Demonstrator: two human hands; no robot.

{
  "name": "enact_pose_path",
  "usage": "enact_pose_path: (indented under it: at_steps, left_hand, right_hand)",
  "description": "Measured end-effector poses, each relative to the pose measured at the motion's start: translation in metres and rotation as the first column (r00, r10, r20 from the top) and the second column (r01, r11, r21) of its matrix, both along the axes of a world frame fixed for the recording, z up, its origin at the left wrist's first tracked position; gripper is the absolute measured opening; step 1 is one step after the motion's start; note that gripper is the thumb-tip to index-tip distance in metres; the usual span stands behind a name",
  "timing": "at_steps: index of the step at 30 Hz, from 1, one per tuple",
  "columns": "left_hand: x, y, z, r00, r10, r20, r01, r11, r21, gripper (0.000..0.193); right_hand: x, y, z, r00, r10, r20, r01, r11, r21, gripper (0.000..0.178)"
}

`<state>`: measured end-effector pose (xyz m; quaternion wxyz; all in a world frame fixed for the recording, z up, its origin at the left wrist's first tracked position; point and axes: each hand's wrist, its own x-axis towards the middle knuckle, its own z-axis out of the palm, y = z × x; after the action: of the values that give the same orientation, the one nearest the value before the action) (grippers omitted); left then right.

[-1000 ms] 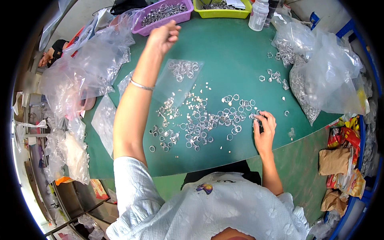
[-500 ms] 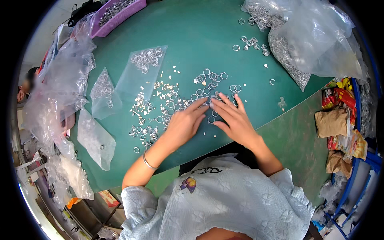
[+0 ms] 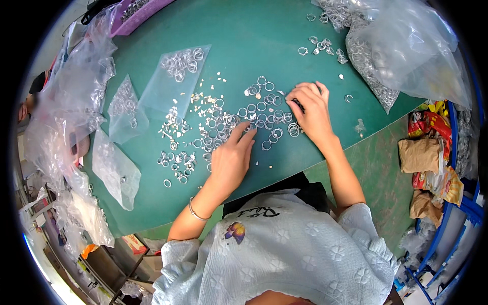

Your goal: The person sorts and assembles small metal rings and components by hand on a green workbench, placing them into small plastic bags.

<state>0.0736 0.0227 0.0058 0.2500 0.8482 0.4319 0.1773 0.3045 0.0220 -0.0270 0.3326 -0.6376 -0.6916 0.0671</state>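
While my left hand [image 3: 231,158], loosely open, stays at the silvery rings [image 3: 219,128], my right hand [image 3: 312,113] (curled, whether gripping I can't tell) has shifted away rightward.

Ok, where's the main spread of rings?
Head view, centre: the rings lie on the green table, just ahead of the left hand and left of the right hand.

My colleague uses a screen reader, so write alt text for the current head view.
A person's left hand rests among loose silvery rings on a green table, the right hand curled at their right edge. Clear plastic bags holding rings lie at both sides.
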Motion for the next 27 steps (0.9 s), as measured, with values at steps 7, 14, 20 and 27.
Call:
enact_pose_path:
  at_steps: [7, 14, 20, 27]
  left_hand:
    - [-0.002, -0.005, 0.000, 0.991, 0.008, 0.137, -0.001, 0.999, -0.053, 0.018]
    - [-0.007, -0.012, 0.002, 0.999, -0.029, 0.024, 0.031, 0.996, -0.083, 0.019]
    - [-0.008, -0.002, 0.000, 0.990, 0.100, 0.102, -0.095, 0.994, -0.050, 0.020]
    - [0.015, 0.036, -0.016, 0.983, 0.182, 0.022, -0.183, 0.980, 0.072, 0.024]
  right_hand:
    - [0.001, -0.009, 0.017, 0.992, -0.017, -0.128, 0.012, 0.999, -0.039, 0.021]
    - [-0.002, -0.021, 0.017, 0.992, 0.116, -0.045, -0.122, 0.982, -0.147, 0.014]
    - [0.002, -0.032, 0.012, 0.988, -0.011, -0.155, -0.006, 0.994, -0.105, 0.015]
    - [-0.015, -0.014, 0.021, 0.997, -0.039, -0.067, 0.035, 0.998, -0.058, 0.020]
